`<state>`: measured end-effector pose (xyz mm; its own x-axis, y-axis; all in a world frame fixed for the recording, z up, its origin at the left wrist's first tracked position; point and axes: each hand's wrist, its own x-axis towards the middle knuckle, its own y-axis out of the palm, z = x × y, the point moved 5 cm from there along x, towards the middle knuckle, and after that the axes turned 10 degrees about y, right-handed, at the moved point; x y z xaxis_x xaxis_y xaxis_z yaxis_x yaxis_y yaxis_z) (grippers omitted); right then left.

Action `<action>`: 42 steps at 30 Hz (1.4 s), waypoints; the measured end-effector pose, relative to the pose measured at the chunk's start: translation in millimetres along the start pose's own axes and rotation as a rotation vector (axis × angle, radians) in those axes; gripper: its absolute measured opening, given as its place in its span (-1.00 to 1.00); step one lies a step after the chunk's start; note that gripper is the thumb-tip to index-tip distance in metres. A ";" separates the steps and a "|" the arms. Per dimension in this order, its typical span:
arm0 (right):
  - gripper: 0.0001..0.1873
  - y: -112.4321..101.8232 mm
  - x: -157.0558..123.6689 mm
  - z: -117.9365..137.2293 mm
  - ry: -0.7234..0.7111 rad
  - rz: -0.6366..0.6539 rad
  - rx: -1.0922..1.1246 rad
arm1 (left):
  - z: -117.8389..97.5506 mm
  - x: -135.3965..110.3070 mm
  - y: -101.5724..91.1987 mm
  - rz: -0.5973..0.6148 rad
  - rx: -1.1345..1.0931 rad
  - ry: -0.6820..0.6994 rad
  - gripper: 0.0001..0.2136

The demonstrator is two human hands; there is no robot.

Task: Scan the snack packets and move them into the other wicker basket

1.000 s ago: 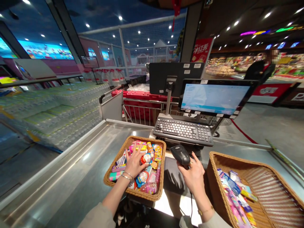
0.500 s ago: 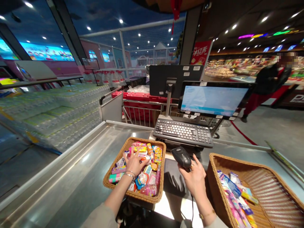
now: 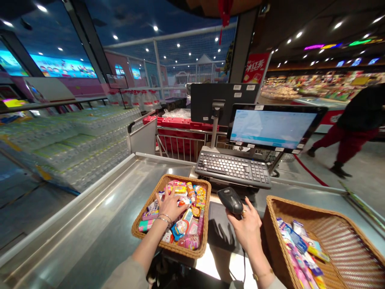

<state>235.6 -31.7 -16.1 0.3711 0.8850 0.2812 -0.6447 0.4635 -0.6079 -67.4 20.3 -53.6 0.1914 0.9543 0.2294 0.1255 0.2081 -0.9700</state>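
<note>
A supermarket checkout, with barcode scanner (image 3: pixel 229 200), till screen (image 3: pixel 270 126) and produce displays (image 3: pixel 327 89) beyond.

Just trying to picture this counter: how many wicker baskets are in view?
2. The left basket is under the left hand; the right basket stands right of the scanner. Others may be hidden.

Left grip (image 3: pixel 171 206) spread palm-down; right grip (image 3: pixel 247 225) curled.
</note>
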 end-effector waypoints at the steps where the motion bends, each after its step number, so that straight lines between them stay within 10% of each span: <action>1: -0.71 0.4 -0.1 0.0 0.001 -0.001 0.000 | -3.3 1.9 -3.5 -0.002 0.026 0.015 -0.52; 13: -0.66 8.5 -3.8 -4.2 -0.047 -0.002 -0.017 | -52.0 40.5 -4.0 0.246 0.210 0.010 -0.52; 29: -0.64 17.2 -4.2 -0.8 -0.053 0.001 -0.025 | -23.7 24.7 -2.6 0.005 -0.226 -0.118 -0.60; 42: -0.65 10.6 -6.6 1.8 -0.057 0.012 0.001 | 11.6 9.9 3.6 0.163 -0.110 -0.165 -0.63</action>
<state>225.1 -32.6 -23.1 0.3245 0.8918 0.3154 -0.6495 0.4525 -0.6110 -76.3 33.0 -55.8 0.0573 0.9973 0.0457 0.2126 0.0325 -0.9766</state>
